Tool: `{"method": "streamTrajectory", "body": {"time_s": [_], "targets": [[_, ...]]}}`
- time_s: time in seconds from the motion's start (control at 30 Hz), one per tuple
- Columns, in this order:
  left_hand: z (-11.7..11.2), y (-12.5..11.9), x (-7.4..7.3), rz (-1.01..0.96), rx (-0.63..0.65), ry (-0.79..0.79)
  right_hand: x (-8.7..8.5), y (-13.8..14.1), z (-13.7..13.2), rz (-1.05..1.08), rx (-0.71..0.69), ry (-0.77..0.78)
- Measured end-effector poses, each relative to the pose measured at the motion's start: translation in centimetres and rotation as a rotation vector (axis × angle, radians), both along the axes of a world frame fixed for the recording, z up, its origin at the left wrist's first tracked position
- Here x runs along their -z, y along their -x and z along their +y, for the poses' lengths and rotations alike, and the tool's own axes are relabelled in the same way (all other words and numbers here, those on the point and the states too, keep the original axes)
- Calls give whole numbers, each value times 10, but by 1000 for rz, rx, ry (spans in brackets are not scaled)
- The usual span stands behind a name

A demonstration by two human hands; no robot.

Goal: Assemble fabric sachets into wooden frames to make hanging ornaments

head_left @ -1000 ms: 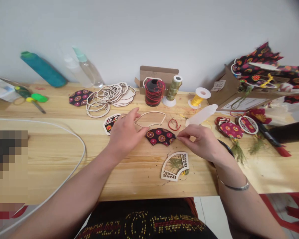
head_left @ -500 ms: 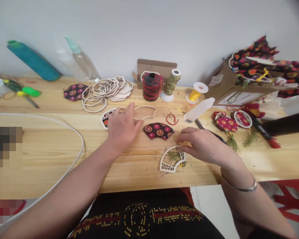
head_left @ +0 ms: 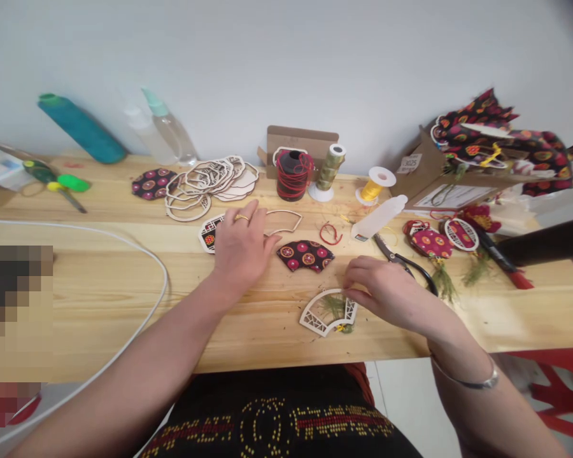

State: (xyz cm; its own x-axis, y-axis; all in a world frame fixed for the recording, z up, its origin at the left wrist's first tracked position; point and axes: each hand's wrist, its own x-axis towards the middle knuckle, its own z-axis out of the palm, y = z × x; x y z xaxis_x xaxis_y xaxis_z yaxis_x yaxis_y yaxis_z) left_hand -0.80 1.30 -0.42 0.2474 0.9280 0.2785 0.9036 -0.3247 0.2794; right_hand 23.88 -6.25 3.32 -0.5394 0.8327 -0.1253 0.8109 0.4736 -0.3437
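My left hand (head_left: 241, 245) lies flat on the wooden table (head_left: 100, 299), fingers stretched out, beside a dark patterned fan-shaped fabric piece (head_left: 305, 255). Its fingertips reach a plain wooden fan outline (head_left: 286, 219) and partly cover a small patterned ornament (head_left: 209, 233). My right hand (head_left: 384, 289) has its fingers curled and pinched on the upper right corner of a white lattice fan-shaped frame (head_left: 327, 313), which lies near the table's front edge with green fibres on it.
Wooden cut-outs (head_left: 210, 181) are piled at the back. Thread spools (head_left: 293, 175), a yellow spool (head_left: 375, 184), a white bottle (head_left: 379, 217), black scissors (head_left: 405, 262) and finished ornaments (head_left: 432, 238) lie right. A cardboard box of fabric (head_left: 482, 152) stands far right. A white cable (head_left: 138, 254) loops left.
My right hand let go of the patterned fabric piece and moved down to the white lattice frame. My left hand slid slightly back from the fabric piece. The camera shifted a little.
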Motion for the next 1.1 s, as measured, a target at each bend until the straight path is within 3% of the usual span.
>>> {"method": "streamTrajectory", "body": {"time_s": [0.13, 0.2, 0.27, 0.37, 0.57, 0.67, 0.73, 0.8, 0.93, 1.0, 1.1], "targets": [[-2, 0, -2, -128, 47, -77, -5, -5, -5, 150, 84, 82], [-4, -2, -6, -262, 100, -42, -4, -6, -5, 276, 144, 147], [-8, -4, -11, -440, 191, 140, 1, -6, -3, 413, 236, 211], [-15, -9, -16, -628, 369, 588, 10, -6, 3, 630, 390, 310], [-17, -8, -25, -771, 312, 671, 8, -10, 7, 993, 440, 468], [-11, 2, -32, -795, 436, 1024, 6, -10, 8, 1108, 417, 566], [-7, 7, -34, -850, 482, 1159, 8, -7, 11, 1137, 438, 628], [-4, 9, -34, -885, 441, 1143, 12, -1, 16, 1138, 493, 657], [-1, 3, -25, -908, 261, 905, 18, 9, 30, 1125, 586, 670], [-1, 2, -22, -887, 297, 902, 22, 12, 36, 1108, 597, 666], [-2, 2, -21, -705, 375, 848, 27, 14, 42, 1055, 599, 596]]}}
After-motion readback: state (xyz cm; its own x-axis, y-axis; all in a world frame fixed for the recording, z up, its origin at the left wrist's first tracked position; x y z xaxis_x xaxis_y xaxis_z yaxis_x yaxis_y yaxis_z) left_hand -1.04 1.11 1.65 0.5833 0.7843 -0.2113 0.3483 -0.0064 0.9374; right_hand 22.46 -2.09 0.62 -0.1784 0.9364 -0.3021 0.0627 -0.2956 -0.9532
